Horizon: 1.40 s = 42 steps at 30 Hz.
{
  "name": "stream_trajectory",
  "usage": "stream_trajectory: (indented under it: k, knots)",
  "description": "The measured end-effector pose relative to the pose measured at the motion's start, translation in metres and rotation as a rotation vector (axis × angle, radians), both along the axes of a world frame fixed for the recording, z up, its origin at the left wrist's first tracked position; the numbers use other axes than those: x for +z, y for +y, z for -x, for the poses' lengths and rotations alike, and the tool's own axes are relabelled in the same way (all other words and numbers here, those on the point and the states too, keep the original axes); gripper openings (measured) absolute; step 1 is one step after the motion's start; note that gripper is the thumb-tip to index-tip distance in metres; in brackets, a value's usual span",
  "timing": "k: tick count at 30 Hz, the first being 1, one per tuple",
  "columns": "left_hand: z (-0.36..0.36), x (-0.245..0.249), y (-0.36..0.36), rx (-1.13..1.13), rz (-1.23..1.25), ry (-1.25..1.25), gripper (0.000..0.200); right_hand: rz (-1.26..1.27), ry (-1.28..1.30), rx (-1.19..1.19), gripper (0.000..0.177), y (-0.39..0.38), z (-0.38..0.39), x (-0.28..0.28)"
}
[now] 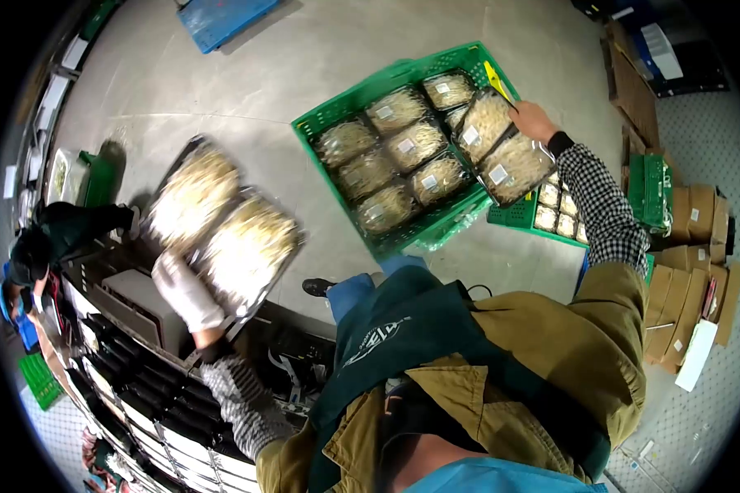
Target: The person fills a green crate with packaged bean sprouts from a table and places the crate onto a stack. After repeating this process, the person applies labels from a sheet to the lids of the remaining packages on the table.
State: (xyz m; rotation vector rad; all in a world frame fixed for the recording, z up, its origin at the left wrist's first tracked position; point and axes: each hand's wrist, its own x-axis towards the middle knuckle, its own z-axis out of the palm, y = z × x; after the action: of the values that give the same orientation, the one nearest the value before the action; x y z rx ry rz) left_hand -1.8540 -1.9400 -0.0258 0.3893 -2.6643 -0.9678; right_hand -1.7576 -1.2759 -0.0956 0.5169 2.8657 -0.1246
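Clock face: directions were read from the middle of the head view, with 12 at the top.
Left hand: the gloved left hand (pixel 187 292) was near 9 o'clock, its fingers clamped on the lower edge of the left-hand trays, partly hidden by them.
Left-hand trays: two film-wrapped left-hand trays (pixel 249 249) of pale, stringy food hung side by side at 9 o'clock, above the floor (pixel 329 41); motion blurred them.
Right hand: the right hand (pixel 536 123) was at 2 o'clock, its fingers clamped on the outer edge of the right-hand trays.
Right-hand trays: two labelled right-hand trays (pixel 514 168) with similar contents were at 2 o'clock, tilted, overlapping the crate's 3 o'clock side.
Green crate: the perforated green crate (pixel 325 111) was at 12 o'clock, with wrapped packs (pixel 417 145) in rows inside, most bearing white labels.
Second crate: another green crate (pixel 510 215), also holding packs, was just short of 3 o'clock.
Cardboard: stacked cardboard boxes (pixel 674 316) were at 3 o'clock.
Black containers: rows of black containers (pixel 185 419) were at 8 o'clock.
Blue pallet: a blue pallet (pixel 226 20) was at 11 o'clock.
Co-worker: a person in dark clothing (pixel 82 226) was at 9 o'clock, beyond the left-hand trays.
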Motion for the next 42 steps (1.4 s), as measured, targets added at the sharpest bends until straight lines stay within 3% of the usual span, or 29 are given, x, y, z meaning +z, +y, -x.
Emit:
stream_trajectory:
  k: [2,6,10,12,14,16,18,20,22,23,24,25,26,27,28,29,30,31,33,34,35,36,37,38,39,42]
  knots:
    - [0.007,-0.033,0.094,-0.171,-0.279,0.034,0.038,0.078,-0.093,-0.111,0.048,0.044,-0.031,-0.03]
    - [0.02,-0.112,0.22,-0.303,-0.176,-0.023,0.034,0.187,-0.248,-0.108,0.045,0.116,-0.062,-0.07]
    - [0.026,-0.212,0.29,-0.217,-0.151,-0.016,0.03,0.468,-0.21,-0.266,0.043,0.112,-0.061,-0.045]
    - [0.019,-0.212,0.315,-0.097,-0.188,-0.126,0.027,0.606,-0.128,-0.241,0.039,0.101,-0.054,-0.056]
    - [0.016,-0.235,0.32,-0.031,-0.053,-0.147,0.026,0.731,-0.128,-0.217,0.038,0.063,-0.03,-0.072]
    - [0.013,-0.246,0.318,0.09,0.082,-0.277,0.024,0.911,-0.069,-0.1,0.04,0.025,-0.009,-0.125]
    - [0.013,-0.306,0.297,-0.03,0.448,-0.347,0.022,0.715,-0.183,-0.014,0.038,-0.027,0.013,-0.18]
    - [0.01,-0.261,0.294,-0.219,0.215,-0.408,0.019,0.776,0.09,0.002,0.043,-0.088,0.018,-0.218]
    - [-0.009,-0.197,0.288,-0.421,0.129,-0.152,0.027,0.471,0.349,0.056,0.042,-0.149,0.008,-0.276]
    - [-0.02,-0.165,0.276,-0.529,0.039,-0.203,0.028,0.565,0.153,-0.077,0.036,-0.168,0.009,-0.271]
    - [-0.023,-0.106,0.265,-0.605,-0.077,-0.449,0.032,0.657,-0.055,-0.174,0.03,-0.184,0.008,-0.269]
    - [-0.036,-0.111,0.234,-0.675,0.04,-0.126,0.039,0.39,0.239,0.437,0.017,-0.189,-0.002,-0.269]
    - [-0.042,-0.12,0.201,-0.677,0.094,0.012,0.042,0.501,0.232,0.555,0.018,-0.194,-0.001,-0.249]
    - [-0.048,-0.092,0.166,-0.634,-0.033,-0.041,0.043,0.385,0.141,0.416,0.024,-0.191,-0.007,-0.272]
    - [-0.051,-0.083,0.126,-0.57,-0.083,-0.05,0.044,0.435,0.143,0.569,0.028,-0.177,0.002,-0.264]
    - [-0.054,-0.061,0.08,-0.459,-0.029,0.012,0.044,0.355,-0.32,0.504,0.029,-0.173,0.028,-0.223]
    - [-0.059,-0.036,0.036,-0.363,0.015,0.063,0.044,0.317,-0.025,0.706,0.031,-0.123,0.034,-0.286]
    - [-0.067,-0.009,-0.014,-0.276,0.139,0.12,0.043,0.261,-0.129,0.439,0.031,-0.121,0.06,-0.264]
    - [-0.086,0.033,-0.118,-0.039,0.32,0.219,0.04,0.062,0.098,0.534,0.035,-0.101,0.113,-0.258]
    - [-0.099,0.053,-0.169,0.123,0.376,0.26,0.038,0.378,0.162,0.257,0.042,-0.109,0.145,-0.243]
    - [-0.109,0.082,-0.231,0.258,0.083,-0.023,0.039,0.382,0.281,0.266,0.044,-0.13,0.178,-0.221]
    - [-0.132,0.048,-0.315,0.406,0.393,0.335,0.04,0.343,0.275,0.301,0.045,-0.167,0.199,-0.173]
    - [-0.161,0.087,-0.336,0.607,0.479,0.298,0.042,0.342,0.26,0.34,0.044,-0.209,0.217,-0.132]
    - [-0.198,0.078,-0.409,0.682,0.679,0.302,0.043,0.454,0.339,0.373,0.042,-0.235,0.243,-0.128]
    - [-0.236,0.062,-0.48,0.877,0.716,0.3,0.048,0.547,0.366,0.409,0.04,-0.274,0.259,-0.113]
    - [-0.328,0.084,-0.573,1.639,0.262,0.21,0.049,0.631,0.269,0.475,0.035,-0.397,0.299,-0.05]
